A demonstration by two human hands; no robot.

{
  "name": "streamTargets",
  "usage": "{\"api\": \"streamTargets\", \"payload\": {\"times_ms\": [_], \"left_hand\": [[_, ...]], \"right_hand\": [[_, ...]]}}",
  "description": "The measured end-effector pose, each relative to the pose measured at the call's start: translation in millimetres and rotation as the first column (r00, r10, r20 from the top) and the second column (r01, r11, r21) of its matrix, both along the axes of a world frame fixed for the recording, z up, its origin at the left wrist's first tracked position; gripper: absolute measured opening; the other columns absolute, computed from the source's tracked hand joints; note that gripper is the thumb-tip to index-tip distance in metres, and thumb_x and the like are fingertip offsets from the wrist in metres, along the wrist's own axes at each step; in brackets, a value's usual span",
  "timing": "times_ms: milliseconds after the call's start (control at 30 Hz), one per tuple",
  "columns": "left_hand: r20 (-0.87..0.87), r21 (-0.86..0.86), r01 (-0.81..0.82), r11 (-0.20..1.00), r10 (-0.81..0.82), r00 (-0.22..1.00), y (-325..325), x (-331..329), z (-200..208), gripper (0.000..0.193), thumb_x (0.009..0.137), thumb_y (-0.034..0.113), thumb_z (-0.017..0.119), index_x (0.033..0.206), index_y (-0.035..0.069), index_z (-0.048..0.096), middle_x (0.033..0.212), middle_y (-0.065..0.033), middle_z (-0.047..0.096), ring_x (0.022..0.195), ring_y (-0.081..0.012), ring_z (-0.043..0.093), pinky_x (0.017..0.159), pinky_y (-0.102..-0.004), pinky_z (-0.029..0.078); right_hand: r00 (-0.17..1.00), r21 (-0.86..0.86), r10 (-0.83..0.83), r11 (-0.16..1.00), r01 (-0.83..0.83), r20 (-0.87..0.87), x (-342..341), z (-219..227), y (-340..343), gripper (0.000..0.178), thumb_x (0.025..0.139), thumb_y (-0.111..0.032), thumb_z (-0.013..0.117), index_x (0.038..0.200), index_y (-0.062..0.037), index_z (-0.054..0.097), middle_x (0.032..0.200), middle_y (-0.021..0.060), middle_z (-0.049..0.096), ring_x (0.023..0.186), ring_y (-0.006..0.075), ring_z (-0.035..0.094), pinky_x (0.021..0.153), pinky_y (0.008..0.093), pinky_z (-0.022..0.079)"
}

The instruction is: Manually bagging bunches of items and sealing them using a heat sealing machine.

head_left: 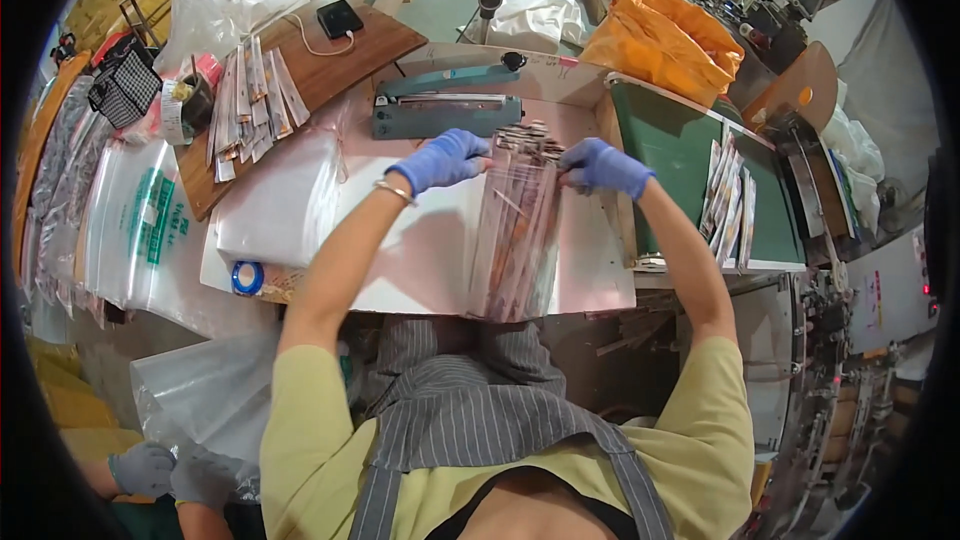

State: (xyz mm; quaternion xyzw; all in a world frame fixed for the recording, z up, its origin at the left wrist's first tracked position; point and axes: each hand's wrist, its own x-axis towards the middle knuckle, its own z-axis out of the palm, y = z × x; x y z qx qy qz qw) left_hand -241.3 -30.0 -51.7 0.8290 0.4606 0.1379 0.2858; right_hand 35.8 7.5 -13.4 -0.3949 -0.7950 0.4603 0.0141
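Your left hand (450,160) and right hand (606,168), both in blue gloves, sit at either side of the far end of a clear bag (512,240) filled with slim packets (528,143). The bag lies lengthwise in front of you on the white worktop (415,285), its near end at the front edge, with the grey-green bar sealer (447,118) just beyond your left hand. Your fingers are drawn in at the bag's side edges and seem to pinch the film there, but I cannot tell whether thumb and fingers truly meet on it. To handle this well, work both sides evenly, draw the film straight along the bundle without creasing it, and square up the packet ends, which look uneven at the top. Mind the near end too, since a tug towards you could tip it over the edge. Your thumbs are mostly hidden, and the bag's rim is hard to trace through glare and the striped packets. Whether the bag rests flat or is slightly lifted is unclear, and its underside is out of sight.
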Motion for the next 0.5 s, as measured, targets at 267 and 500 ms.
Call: {"api": "streamTargets", "payload": {"times_ms": [267, 500], "left_hand": [[0.248, 0.704, -0.075, 0.706, -0.146, 0.958, -88, -17, 134, 0.011, 0.077, 0.007, 0.057, 0.087, 0.004, 0.053, 0.074, -0.0129, 0.053, 0.066, -0.0304, 0.054, 0.058, -0.0317, 0.044], [0.167, 0.795, -0.082, 0.601, -0.088, 0.982, -95, -28, 137, 0.018, 0.079, 0.021, 0.057, 0.089, 0.006, 0.054, 0.075, -0.0124, 0.054, 0.068, -0.0290, 0.055, 0.059, -0.0349, 0.045]], "right_hand": [[0.954, 0.728, 0.250, 0.684, -0.055, -0.163, 14, 129, -87, 0.007, 0.068, 0.002, 0.056, 0.074, 0.0013, 0.052, 0.063, 0.0110, 0.046, 0.055, 0.0217, 0.048, 0.054, 0.0278, 0.041], [0.930, 0.825, 0.232, 0.554, 0.114, -0.285, -8, 128, -112, 0.012, 0.067, 0.002, 0.057, 0.077, -0.0004, 0.052, 0.068, 0.0134, 0.049, 0.060, 0.0327, 0.051, 0.054, 0.0338, 0.042]]}}
